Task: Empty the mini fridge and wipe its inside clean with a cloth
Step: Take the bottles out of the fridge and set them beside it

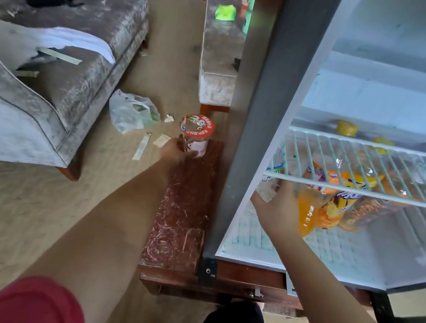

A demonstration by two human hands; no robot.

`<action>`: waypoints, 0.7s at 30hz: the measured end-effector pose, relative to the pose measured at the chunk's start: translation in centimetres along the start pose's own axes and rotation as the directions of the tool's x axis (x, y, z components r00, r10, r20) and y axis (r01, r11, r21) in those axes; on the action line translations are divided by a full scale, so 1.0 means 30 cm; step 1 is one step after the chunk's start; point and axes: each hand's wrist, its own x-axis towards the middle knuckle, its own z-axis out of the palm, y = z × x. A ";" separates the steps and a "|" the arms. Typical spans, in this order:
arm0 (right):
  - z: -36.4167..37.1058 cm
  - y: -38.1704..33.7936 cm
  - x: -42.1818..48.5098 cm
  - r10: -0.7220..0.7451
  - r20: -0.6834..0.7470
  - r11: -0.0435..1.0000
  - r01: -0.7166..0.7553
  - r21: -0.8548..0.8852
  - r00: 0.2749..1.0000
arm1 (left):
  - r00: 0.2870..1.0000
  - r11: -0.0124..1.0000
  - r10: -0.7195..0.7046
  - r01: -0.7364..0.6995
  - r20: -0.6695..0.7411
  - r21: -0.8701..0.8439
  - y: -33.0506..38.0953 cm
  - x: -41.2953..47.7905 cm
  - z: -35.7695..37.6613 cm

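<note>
Meanwhile left hand [178, 152] curls fingers round a red-lidded cup [196, 132]; right hand [278, 209], fingers spread, touches an orange bottle [307, 214]

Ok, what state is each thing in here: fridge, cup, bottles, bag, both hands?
Mini fridge: door open, drinks still inside.
Cup: upright, lid on.
Orange bottles: lying below the wire shelf.
Left hand: grips the cup.
Right hand: fingers spread, at an orange bottle.
Plastic bag: crumpled on the floor.
</note>
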 end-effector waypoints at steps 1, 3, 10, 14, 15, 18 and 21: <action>0.002 -0.004 0.002 0.007 -0.006 1.000 -0.008 -0.006 1.000 | 1.000 1.000 -0.009 0.009 -0.006 0.001 -0.015 0.012 0.004; 0.009 -0.016 0.005 0.030 -0.018 0.999 -0.031 -0.025 0.999 | 1.000 1.000 -0.013 0.013 -0.013 -0.002 0.003 -0.020 -0.012; -0.032 -0.017 -0.082 0.058 -0.080 0.995 -0.065 -0.081 0.995 | 0.996 1.000 0.006 -0.008 -0.086 -0.022 0.068 -0.242 -0.113; -0.099 -0.005 -0.245 0.102 -0.052 0.990 -0.107 -0.097 0.993 | 0.996 0.994 0.060 -0.065 -0.060 -0.089 0.078 -0.427 -0.179; -0.118 -0.002 -0.296 0.110 -0.048 0.989 -0.114 -0.099 0.993 | 0.997 0.991 0.070 -0.073 -0.030 -0.108 0.086 -0.482 -0.196; -0.161 0.005 -0.452 0.102 -0.045 0.988 -0.106 -0.109 0.994 | 0.983 0.983 0.146 -0.132 0.113 -0.125 0.123 -0.673 -0.244; -0.183 -0.024 -0.585 0.051 -0.008 0.993 -0.051 -0.107 0.999 | 0.910 0.978 0.207 -0.178 0.360 -0.112 0.180 -0.873 -0.286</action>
